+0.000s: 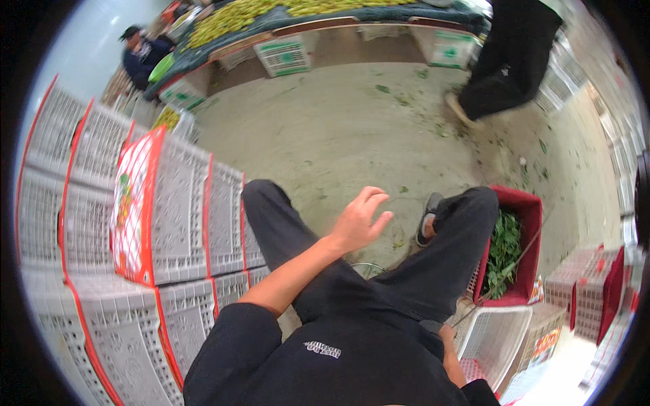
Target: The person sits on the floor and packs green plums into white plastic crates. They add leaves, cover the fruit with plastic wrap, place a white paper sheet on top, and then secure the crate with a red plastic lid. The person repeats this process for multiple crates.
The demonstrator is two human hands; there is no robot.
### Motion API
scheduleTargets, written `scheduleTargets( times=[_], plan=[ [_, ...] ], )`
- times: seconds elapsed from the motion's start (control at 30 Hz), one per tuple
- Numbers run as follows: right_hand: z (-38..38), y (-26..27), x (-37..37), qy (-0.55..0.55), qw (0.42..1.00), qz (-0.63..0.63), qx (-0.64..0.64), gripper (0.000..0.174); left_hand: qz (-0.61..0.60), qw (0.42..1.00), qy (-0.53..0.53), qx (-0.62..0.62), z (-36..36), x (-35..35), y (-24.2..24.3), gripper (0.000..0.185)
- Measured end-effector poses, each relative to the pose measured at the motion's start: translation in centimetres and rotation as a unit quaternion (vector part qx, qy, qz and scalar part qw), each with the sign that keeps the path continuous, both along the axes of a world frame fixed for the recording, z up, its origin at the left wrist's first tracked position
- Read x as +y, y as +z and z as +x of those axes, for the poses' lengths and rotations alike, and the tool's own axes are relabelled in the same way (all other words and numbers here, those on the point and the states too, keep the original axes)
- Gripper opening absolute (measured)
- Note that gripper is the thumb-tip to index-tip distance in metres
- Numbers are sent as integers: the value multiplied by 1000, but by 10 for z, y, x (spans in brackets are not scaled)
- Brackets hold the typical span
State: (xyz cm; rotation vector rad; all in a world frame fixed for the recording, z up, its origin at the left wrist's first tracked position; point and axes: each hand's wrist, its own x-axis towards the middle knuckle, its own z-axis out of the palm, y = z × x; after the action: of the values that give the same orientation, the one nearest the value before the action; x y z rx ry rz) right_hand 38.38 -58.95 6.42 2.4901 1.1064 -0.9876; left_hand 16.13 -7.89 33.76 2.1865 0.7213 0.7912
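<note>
My left hand is above the floor between my knees, palm down, with fingers apart and nothing in it. Down by my right hip, my right hand is closed around the dark handle of a long thin rod. The rod slants up and right across a dark red crate. Green leafy stems fill part of that crate, which stands beside my right knee. Just below it is a white plastic crate with something pink at its bottom. My own body partly hides the right hand.
White crates with red edges are stacked close on my left. Ahead, a covered table bears many yellow-green fruits. A person in black trousers walks at upper right; another person sits at upper left. Leaves litter the concrete floor.
</note>
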Motion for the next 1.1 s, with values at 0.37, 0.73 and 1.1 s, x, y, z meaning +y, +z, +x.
scheduleTargets(
  times=[0.37, 0.73, 1.1],
  plan=[
    [4, 256, 22, -232, 802, 538, -114, 33, 29, 996, -29, -78, -30, -6, 10, 31],
    [-32, 472, -4, -136, 799, 585, -37, 36, -240, 930, -232, -153, 68, -72, 61, 32],
    [-1, 417, 276, -169, 835, 443, 280, 51, -691, 690, 54, -208, 193, -8, 26, 7]
  ],
)
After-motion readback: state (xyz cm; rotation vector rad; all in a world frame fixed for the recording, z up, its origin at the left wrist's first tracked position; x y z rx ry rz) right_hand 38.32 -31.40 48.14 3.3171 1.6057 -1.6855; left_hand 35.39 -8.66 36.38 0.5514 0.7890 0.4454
